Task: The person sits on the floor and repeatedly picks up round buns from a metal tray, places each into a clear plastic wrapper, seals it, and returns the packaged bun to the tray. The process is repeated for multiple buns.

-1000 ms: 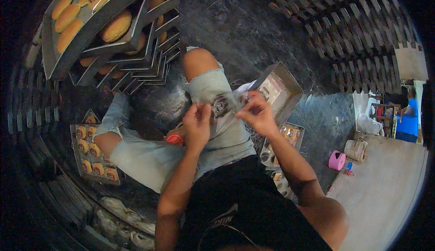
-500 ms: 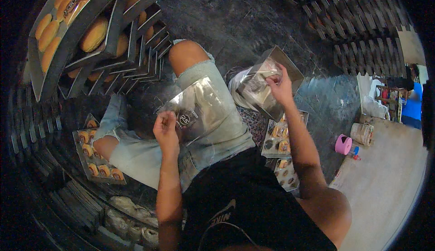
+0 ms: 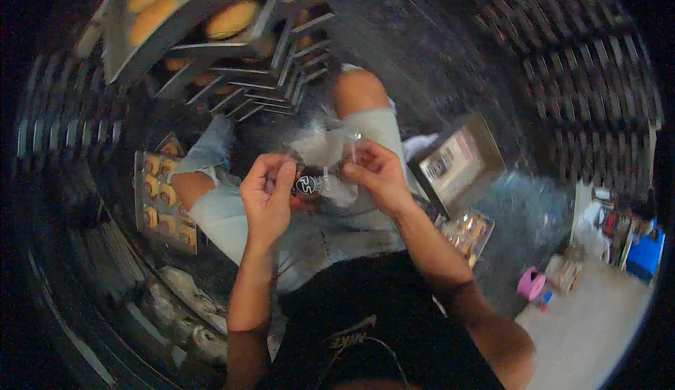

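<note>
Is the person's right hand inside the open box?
No, the right hand is at the clear printed bag, opposite the left hand, apart from the box.

My bag (image 3: 325, 181): clear, black print with white ring and lettering. My jeans (image 3: 228, 211): faded pale blue. My shirt (image 3: 337, 284): black, pale grey mark. Long buns (image 3: 233, 18): golden brown. Their trays (image 3: 197, 3): dark grey, paler rims. Small buns (image 3: 150, 192) left of me: yellow-gold, dark brown centres. Box (image 3: 493, 152) on my right: grey-brown; packet stack (image 3: 450, 168) inside: whitish, reddish edging, black print. Tub (image 3: 529, 284): pink. Floor (image 3: 415, 45): blackish, grey smears.
</note>
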Tool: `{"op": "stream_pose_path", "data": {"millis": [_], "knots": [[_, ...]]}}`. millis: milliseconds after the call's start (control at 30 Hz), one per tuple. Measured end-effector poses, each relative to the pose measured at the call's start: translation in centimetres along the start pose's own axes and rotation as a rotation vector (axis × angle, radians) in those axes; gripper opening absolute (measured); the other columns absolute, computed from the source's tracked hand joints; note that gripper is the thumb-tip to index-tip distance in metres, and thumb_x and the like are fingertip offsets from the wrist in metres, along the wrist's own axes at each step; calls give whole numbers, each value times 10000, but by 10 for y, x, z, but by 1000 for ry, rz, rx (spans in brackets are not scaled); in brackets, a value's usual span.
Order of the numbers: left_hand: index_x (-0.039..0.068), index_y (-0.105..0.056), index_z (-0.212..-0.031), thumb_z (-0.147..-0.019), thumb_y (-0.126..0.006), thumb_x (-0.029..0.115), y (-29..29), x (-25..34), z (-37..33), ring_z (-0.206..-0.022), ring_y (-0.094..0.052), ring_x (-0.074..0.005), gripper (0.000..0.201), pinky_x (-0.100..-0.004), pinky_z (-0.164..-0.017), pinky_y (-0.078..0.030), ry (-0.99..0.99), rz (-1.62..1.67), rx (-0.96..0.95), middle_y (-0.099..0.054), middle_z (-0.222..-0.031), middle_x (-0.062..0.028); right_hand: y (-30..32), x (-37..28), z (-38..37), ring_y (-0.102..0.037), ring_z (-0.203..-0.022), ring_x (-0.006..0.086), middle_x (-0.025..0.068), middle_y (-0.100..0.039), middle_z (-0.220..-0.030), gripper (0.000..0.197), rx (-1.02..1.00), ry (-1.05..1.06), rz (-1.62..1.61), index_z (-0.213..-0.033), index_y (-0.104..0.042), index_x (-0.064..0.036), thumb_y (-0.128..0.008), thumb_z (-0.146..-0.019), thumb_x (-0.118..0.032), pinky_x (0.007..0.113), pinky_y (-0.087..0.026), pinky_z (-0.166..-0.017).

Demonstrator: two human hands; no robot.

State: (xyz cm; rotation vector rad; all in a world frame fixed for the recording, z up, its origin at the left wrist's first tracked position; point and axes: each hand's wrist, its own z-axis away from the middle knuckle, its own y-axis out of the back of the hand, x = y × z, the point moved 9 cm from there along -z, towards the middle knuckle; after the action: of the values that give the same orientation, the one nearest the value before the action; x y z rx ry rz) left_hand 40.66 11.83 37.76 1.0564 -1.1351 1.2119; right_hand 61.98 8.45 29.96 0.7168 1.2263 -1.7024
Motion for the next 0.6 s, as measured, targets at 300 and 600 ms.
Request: {"op": "stream_pose_path", "data": {"millis": [300,600], "knots": [[105,-639,-909,-1050,-660,290,112,-69,-2,-669,-603,-63,233,-224,-630,-476,179,740,496,-673,-813,23,-191,-196,-59,-683,-834,198,103,-723,-915,167,-140,883,880,-973,-710,-6,-772,-914,-149,328,-531,-773],[108,-614,-1111,-1077,-590,339,160,-107,16,-820,-639,-134,234,-297,-678,-518,90,1125,528,-678,-997,-19,-375,-212,-304,-686,-1084,246,148,-737,-1137,595,-450,442,1722,-1212,-718,15,-718,-929,-509,365,-520,-956]]}}
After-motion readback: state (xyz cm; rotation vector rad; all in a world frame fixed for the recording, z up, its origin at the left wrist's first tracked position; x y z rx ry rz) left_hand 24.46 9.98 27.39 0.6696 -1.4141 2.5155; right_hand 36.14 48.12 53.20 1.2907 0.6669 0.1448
